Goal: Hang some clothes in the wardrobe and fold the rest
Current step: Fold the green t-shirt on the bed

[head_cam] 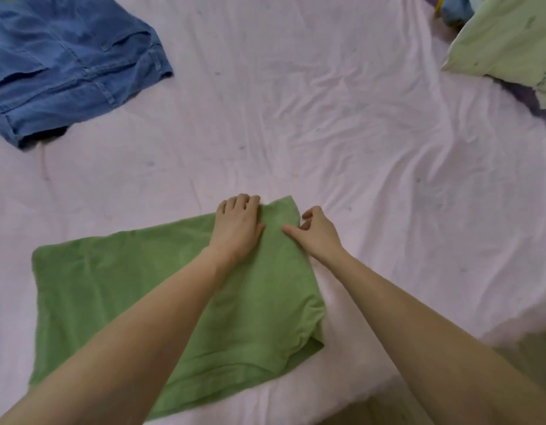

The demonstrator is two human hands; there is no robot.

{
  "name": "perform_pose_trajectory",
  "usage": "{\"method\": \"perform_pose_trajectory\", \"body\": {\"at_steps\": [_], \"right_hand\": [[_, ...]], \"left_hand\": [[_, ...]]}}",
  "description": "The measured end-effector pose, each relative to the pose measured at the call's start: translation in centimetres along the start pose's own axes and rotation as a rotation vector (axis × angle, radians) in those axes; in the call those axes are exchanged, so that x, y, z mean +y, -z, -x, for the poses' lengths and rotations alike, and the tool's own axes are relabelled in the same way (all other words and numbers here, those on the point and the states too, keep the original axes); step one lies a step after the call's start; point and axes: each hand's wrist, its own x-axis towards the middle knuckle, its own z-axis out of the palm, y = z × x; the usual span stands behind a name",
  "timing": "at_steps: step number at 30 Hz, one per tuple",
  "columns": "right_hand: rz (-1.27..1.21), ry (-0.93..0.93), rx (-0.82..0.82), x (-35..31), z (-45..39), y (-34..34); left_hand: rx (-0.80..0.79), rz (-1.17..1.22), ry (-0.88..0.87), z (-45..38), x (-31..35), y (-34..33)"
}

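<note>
I see the green garment [161, 302] flat near the bed's near edge, mid-fold. My left hand [237, 228] presses its far edge, fingers curled over; my right hand [319, 233] loosely pinches the far corner. I judge the next move folds that end across, then the blue denim garment [66, 65] at the far left corner.

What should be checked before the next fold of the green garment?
1. Green garment lies flat on the sheet: ok, a few creases.
2. Left hand presses the far edge, fingers curled over it: ok.
3. Right hand at the far right corner, thumb on the cloth; grip on it: cannot tell.
4. Near right corner squared: not ok, an under layer sticks out.
5. Room on the sheet beyond the garment: ok; jeans and pillow lie well apart.
</note>
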Motion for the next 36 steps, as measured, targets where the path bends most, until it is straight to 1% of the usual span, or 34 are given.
{"method": "perform_pose_trajectory", "body": {"at_steps": [2, 3, 6, 8, 9, 11, 13, 15, 16, 17, 18, 19, 20, 21, 22, 23, 25, 26, 27, 28, 29, 30, 32, 34, 36], "right_hand": [[-0.054, -0.075, -0.027, 1.1, 2.1, -1.0], [-0.063, -0.104, -0.047, 1.9, 3.3, -1.6], [0.004, -0.157, -0.082, 4.1, 6.8, -3.3], [0.021, -0.174, -0.095, 5.1, 8.6, -3.8], [0.002, -0.196, -0.082, 5.3, 8.9, -3.7], [-0.044, -0.271, 0.004, 5.9, 9.6, -3.2], [-0.083, -0.354, 0.123, 6.9, 10.5, -2.7], [-0.061, -0.442, 0.254, 7.7, 11.6, -2.6], [-0.035, -0.460, 0.327, 8.0, 12.3, -2.7], [-0.033, -0.419, 0.394, 8.1, 12.5, -2.9], [-0.038, -0.334, 0.414, 8.0, 13.2, -3.3], [-0.034, -0.248, 0.377, 7.9, 13.6, -3.6], [0.003, -0.193, 0.304, 7.8, 14.2, -4.2], [0.056, -0.179, 0.236, 8.0, 14.5, -4.5], [0.113, -0.211, 0.207, 8.5, 14.7, -4.6], [0.162, -0.273, 0.223, 8.9, 15.0, -4.4], [0.262, -0.413, 0.316, 9.7, 15.6, -3.7], [0.329, -0.412, 0.361, 9.5, 16.1, -3.8], [0.380, -0.348, 0.407, 8.9, 16.4, -4.1], [0.418, -0.233, 0.443, 7.9, 16.5, -4.8], [0.445, -0.094, 0.454, 6.4, 16.6, -5.6], [0.459, 0.031, 0.426, 4.6, 16.7, -6.7], [0.469, 0.239, 0.299, 0.1, 16.2, -9.5], [0.444, 0.369, 0.168, -3.8, 15.7, -12.3], [0.422, 0.457, 0.047, -8.2, 15.2, -16.3]], "left_hand": [[0.031, -0.009, -0.126, 0.6, 1.1, -0.3], [0.013, -0.034, -0.196, 1.2, 1.6, -0.6], [-0.140, -0.137, -0.358, 3.9, 2.4, -1.9], [-0.211, -0.226, -0.424, 5.4, 2.7, -2.5], [-0.216, -0.268, -0.428, 5.8, 2.7, -2.6], [-0.221, -0.308, -0.399, 6.5, 2.9, -2.7], [-0.245, -0.308, -0.345, 7.0, 2.7, -3.0], [-0.280, -0.334, -0.335, 7.6, 2.4, -3.2], [-0.296, -0.345, -0.334, 8.0, 2.3, -3.3], [-0.307, -0.355, -0.327, 8.0, 2.3, -3.3], [-0.315, -0.349, -0.321, 8.7, 2.2, -3.2], [-0.322, -0.344, -0.317, 9.0, 2.1, -3.1], [-0.328, -0.334, -0.315, 9.7, 1.8, -2.9], [-0.334, -0.323, -0.312, 10.2, 1.5, -2.8], [-0.347, -0.310, -0.309, 10.8, 1.2, -2.6], [-0.361, -0.298, -0.303, 11.3, 0.8, -2.5], [-0.393, -0.281, -0.290, 12.2, 0.0, -2.1], [-0.408, -0.276, -0.281, 12.7, -0.6, -1.8], [-0.415, -0.266, -0.269, 13.2, -1.2, -1.5], [-0.416, -0.248, -0.248, 13.6, -1.9, -1.2], [-0.409, -0.216, -0.213, 14.0, -2.6, -0.7], [-0.397, -0.176, -0.171, 14.4, -3.4, -0.2], [-0.345, -0.130, -0.090, 15.6, -6.1, 1.4], [-0.278, -0.122, -0.019, 16.5, -9.1, 2.8], [-0.155, -0.075, 0.137, 18.0, -13.9, 4.7]]}}
